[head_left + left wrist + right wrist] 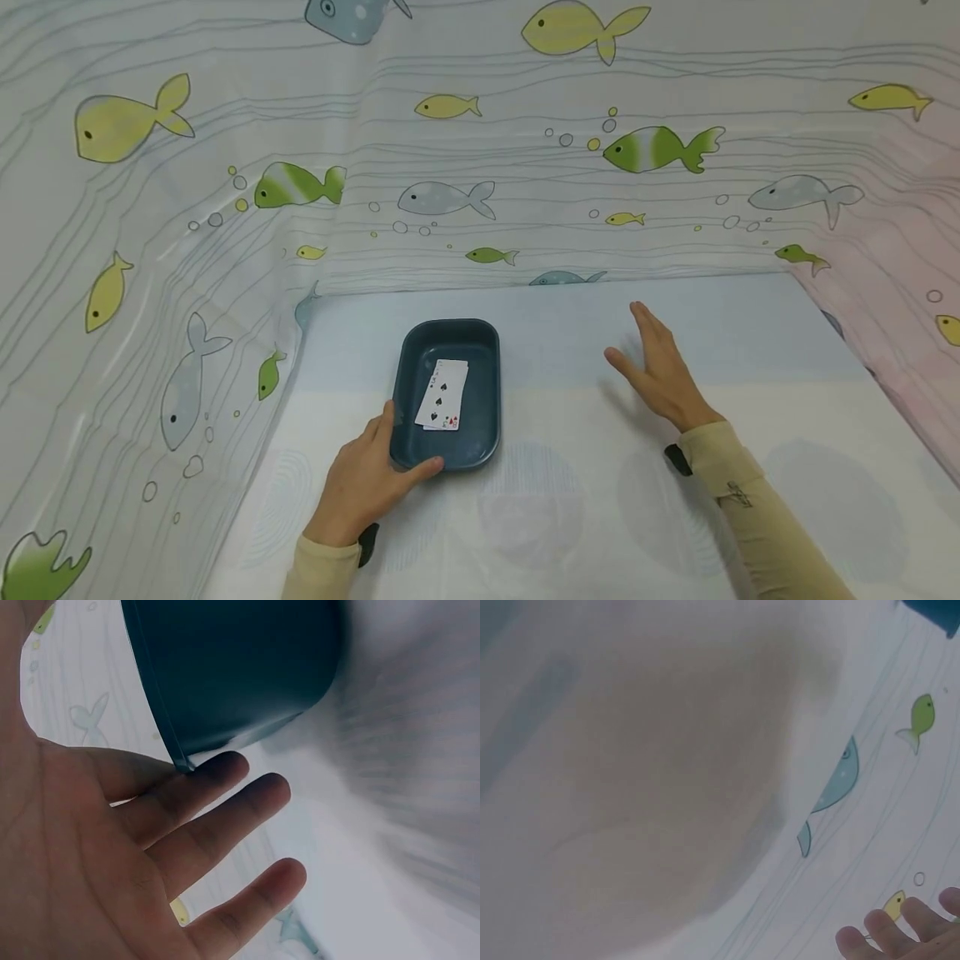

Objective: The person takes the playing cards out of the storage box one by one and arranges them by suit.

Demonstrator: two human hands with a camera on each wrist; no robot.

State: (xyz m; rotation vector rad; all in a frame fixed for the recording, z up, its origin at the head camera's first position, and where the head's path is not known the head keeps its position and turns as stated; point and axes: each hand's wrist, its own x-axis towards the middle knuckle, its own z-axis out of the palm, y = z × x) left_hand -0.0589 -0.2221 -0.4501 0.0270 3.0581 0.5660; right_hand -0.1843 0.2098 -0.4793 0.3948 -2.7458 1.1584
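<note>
A dark teal rectangular dish [491, 400] with rounded corners stands on the white cloth, left of centre in the head view. Inside it lie a few overlapping playing cards [442, 396], face up; a spade card is on top. At the dish's near left corner is my left hand [367, 479], its fingers spread along the left side and its thumb at the near rim. In the left wrist view the straight fingers [217, 840] are beside the dish's wall [240, 667]. My right hand [660, 375] hovers to the right of the dish, fingers extended, holding nothing.
White cloth [540, 508] with pale round patterns covers the table. Behind and at both sides hangs a fish-print curtain [450, 158]. The right wrist view catches a corner of the dish [937, 613] at its top right.
</note>
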